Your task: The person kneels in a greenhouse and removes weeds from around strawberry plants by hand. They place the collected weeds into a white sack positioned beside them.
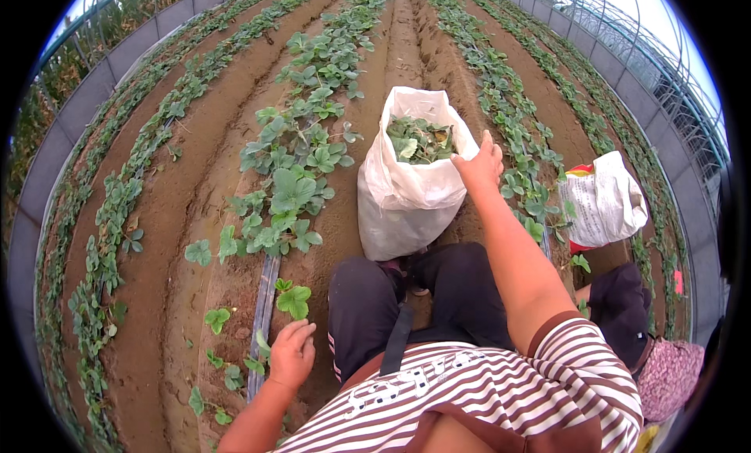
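A white plastic sack (pixel 405 218) stands upright in the furrow before my knees, its mouth spread wide. Cut green leaves (pixel 419 139), some browning, fill it to a little below the rim. My right hand (pixel 484 162) holds the sack's right rim, thumb at the mouth and fingers along the outside. Low on the left, my left hand (pixel 293 350) hovers over the bed with its fingers bent, just below a small strawberry plant (pixel 293 300). Its palm is turned out of sight, so whether anything is in it cannot be seen.
Leafy strawberry rows (pixel 293 189) run away on both sides. A dark drip tape (pixel 264 312) lies along the left bed. A printed white bag (pixel 604 200) sits to the right, near a crouching person (pixel 622 300). Low grey walls (pixel 88 112) and hoop frames border the plot.
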